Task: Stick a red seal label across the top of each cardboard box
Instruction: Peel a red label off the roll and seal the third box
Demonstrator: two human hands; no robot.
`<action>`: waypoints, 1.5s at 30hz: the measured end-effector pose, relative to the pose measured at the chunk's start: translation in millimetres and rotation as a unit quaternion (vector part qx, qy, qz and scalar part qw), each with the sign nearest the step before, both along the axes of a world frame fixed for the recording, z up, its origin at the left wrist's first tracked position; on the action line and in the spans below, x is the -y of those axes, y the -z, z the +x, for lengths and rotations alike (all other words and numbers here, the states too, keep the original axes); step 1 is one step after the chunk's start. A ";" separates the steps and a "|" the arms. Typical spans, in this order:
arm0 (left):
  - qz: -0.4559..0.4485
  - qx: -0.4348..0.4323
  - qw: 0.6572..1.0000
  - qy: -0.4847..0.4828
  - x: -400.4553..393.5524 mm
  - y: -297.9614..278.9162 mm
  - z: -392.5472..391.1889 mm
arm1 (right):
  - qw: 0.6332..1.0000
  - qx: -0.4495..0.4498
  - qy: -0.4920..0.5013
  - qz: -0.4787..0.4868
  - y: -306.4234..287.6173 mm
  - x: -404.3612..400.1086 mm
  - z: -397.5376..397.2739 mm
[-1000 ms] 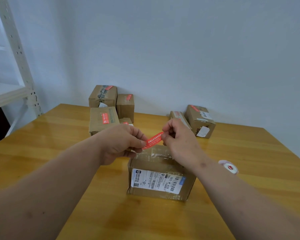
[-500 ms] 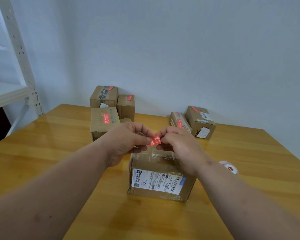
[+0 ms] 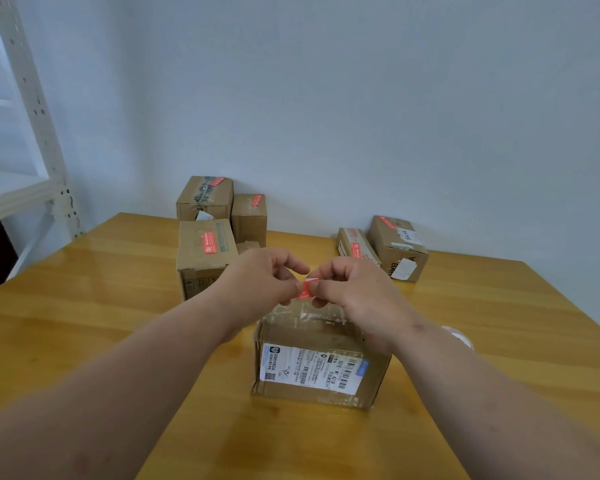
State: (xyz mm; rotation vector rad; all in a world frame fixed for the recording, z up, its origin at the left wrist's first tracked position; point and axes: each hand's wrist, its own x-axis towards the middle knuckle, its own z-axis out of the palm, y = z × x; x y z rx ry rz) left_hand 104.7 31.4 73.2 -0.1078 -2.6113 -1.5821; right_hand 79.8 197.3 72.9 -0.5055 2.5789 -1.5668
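A cardboard box with a white shipping label on its front stands in the middle of the wooden table. Just above its top, my left hand and my right hand meet fingertip to fingertip and both pinch a small red seal label. Only a short piece of the label shows between the fingers. The box's top is partly hidden by my hands.
Several cardboard boxes with red labels stand at the back: a group at left and two at right. A white label roll lies behind my right forearm. A white metal shelf stands at far left.
My hands have come together: the label, stretched long between them a second ago, now shows only as a short piece between the fingertips.
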 end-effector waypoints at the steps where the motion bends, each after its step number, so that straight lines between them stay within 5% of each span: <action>1: -0.007 -0.004 1.000 0.005 -0.8 0.5 0.1 | 1.000 0.000 -0.004 0.001 -0.4 -0.4 0.2; 15: 0.075 0.079 0.994 0.029 -2.7 -3.1 0.9 | 0.999 0.017 -0.039 0.009 -8.9 -5.2 6.9; 30: 0.045 0.091 0.995 -0.015 -6.1 -0.8 7.1 | 0.975 -0.132 0.016 0.179 -3.6 -4.6 8.2; 45: 0.172 0.105 0.979 0.014 -5.6 3.1 25.7 | 0.989 -0.100 -0.027 0.101 0.5 -2.8 27.9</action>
